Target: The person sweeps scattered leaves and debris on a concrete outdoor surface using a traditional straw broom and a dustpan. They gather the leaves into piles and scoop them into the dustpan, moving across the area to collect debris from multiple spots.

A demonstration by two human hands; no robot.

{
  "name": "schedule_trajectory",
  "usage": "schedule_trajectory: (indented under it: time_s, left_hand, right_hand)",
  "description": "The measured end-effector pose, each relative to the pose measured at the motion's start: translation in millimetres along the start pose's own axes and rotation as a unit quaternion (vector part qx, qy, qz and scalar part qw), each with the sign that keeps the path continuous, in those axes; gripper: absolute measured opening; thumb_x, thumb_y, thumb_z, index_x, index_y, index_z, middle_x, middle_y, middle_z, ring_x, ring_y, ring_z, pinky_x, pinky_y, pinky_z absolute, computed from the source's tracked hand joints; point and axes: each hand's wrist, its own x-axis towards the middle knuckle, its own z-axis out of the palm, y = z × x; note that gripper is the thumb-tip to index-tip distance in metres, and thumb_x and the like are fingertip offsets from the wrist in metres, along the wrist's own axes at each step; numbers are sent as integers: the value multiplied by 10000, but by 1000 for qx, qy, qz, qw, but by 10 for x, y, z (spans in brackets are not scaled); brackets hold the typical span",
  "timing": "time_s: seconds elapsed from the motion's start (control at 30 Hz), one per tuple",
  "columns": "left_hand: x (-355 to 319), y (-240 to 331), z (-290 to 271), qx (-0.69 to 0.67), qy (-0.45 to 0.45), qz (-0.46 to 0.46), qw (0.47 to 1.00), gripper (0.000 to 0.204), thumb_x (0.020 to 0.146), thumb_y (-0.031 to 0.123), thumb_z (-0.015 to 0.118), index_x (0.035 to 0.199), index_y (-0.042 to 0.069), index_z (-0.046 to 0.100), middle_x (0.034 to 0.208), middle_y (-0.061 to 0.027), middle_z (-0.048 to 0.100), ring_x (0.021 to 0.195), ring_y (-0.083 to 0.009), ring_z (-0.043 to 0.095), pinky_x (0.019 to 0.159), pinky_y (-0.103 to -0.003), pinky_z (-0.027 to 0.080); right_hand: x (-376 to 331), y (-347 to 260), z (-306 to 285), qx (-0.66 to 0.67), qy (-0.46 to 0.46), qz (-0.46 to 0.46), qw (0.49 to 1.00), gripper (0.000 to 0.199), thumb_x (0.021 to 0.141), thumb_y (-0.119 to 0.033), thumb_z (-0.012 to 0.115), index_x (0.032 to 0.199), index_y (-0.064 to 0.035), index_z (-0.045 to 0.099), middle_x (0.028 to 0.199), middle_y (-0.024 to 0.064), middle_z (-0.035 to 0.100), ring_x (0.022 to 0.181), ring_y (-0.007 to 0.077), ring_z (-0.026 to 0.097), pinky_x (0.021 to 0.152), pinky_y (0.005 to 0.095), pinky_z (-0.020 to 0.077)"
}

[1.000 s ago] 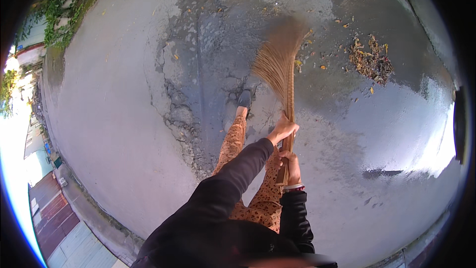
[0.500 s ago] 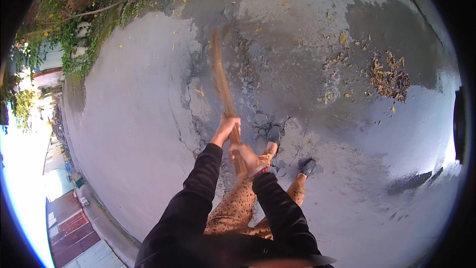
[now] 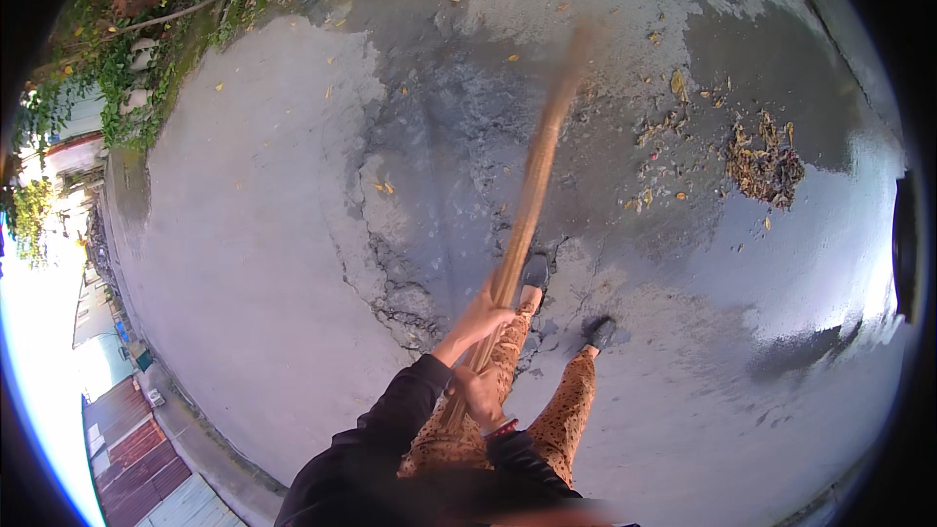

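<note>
A long brown broom point(image 3: 532, 190), seemingly a bundle of thin sticks, slants up and to the right from my body, its far end blurred. My left hand point(image 3: 480, 316) is closed round it partway along. Lower down, closer to my body, my right hand point(image 3: 479, 396) grips its near end, with a red bracelet at the wrist. Beyond the broom's right side lies a heap of brown leaves point(image 3: 764, 162) on the wet concrete, with loose yellow leaves and bits point(image 3: 662, 127) scattered just left of it.
Cracked, broken concrete point(image 3: 395, 283) runs left of my feet. My dark shoes point(image 3: 535, 270) stand on the damp ground point(image 3: 625, 195). Green plants point(image 3: 127, 68) and debris line the far left edge. A wall base point(image 3: 835, 24) borders the far right; metal roofs point(image 3: 146, 449) show lower left.
The broom has swung from pointing slightly left to slanting right. Both hands have drawn back closer to my body, still on it. The leaf heap looks the same.
</note>
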Motion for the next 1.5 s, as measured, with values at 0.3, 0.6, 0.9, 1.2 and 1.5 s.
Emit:
schedule_trajectory:
  time_s: [0.3,0.6,0.9,1.2,1.5]
  left_hand:
    - [1570,415,-151,-144,97,-29,984,389,576,1,613,919,-80,449,637,-126,546,472,-222,569,399,-331,470]
    - [1359,496,2164,243,-60,-30,968,1027,666,138,597,1412,-103,-67,1060,-341,581,951,-425,620,863,-376,514]
    - [224,754,1816,-47,-140,77,986,922,669,9,569,1434,-1,53,680,-55,514,513,-177,562,420,-298,498]
    - [297,47,2531,-169,-49,-148,973,463,649,-17,582,1051,-96,367,646,-108,527,429,-209,524,400,-355,468]
    - [-9,351,4647,-212,-172,-9,962,669,615,26,601,1183,4,246,685,-114,518,463,-200,514,412,-321,444]
  right_hand:
    - [1067,-1399,-426,104,-164,62,979,109,767,-77,593,789,-69,486,638,10,472,522,112,461,490,256,395]
    - [-24,-1153,-1680,436,-17,-99,894,174,776,-8,530,945,19,500,666,38,448,490,97,423,411,224,363]
    - [-869,-1049,-1099,51,92,-134,985,263,732,-12,523,978,50,454,623,74,520,459,168,524,433,293,449]
    - [-1113,-930,-2337,154,-11,8,988,292,806,-80,591,1049,17,461,726,28,518,515,129,505,461,263,447]
    - [-2237,-1357,-3501,136,149,-137,970,133,763,-54,575,843,-6,480,697,48,504,520,133,493,469,249,414]
